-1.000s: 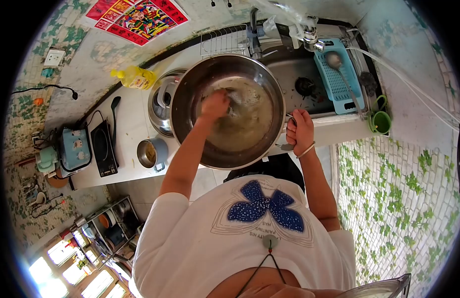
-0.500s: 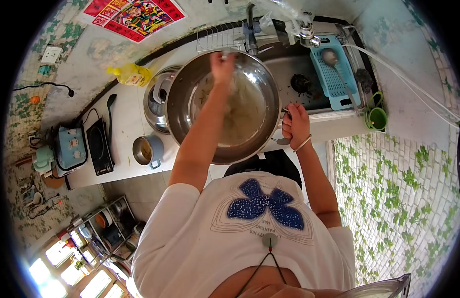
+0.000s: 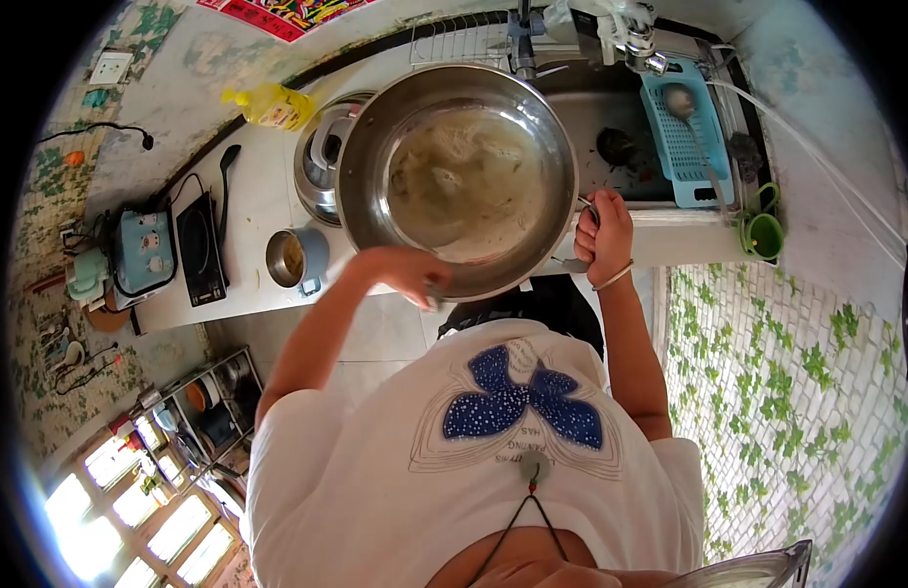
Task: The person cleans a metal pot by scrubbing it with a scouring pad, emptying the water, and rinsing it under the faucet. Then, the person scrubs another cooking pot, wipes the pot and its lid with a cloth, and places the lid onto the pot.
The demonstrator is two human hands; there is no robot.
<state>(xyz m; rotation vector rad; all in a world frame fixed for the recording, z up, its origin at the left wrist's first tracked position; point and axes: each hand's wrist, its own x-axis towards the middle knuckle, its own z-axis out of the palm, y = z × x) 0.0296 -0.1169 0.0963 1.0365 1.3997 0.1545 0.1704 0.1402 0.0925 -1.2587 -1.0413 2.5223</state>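
A large steel wok [image 3: 364,211] with cloudy brownish liquid [image 3: 464,186] in it sits by the counter edge, partly over the sink's left side. My right hand [image 3: 607,238] is closed around its side handle [image 3: 583,203]. At the near rim, my left hand [image 3: 410,274] has its fingers bent over the wok's edge, closed on a small greyish thing that I cannot make out. Behind the wok's left side, a steel lidded pot [image 3: 317,157] is partly hidden.
The sink [image 3: 596,108] holds a dark clump [image 3: 615,147] and a blue basket [image 3: 684,127] with a ladle [image 3: 681,103]. A green cup [image 3: 764,235] is at its right. On the left are a yellow bottle [image 3: 277,106], a small pot [image 3: 295,257] and a black hotplate [image 3: 199,245].
My left hand has come from the wok's far inner wall back to its near rim. My right hand keeps its grip on the handle. The whole view has shifted slightly.
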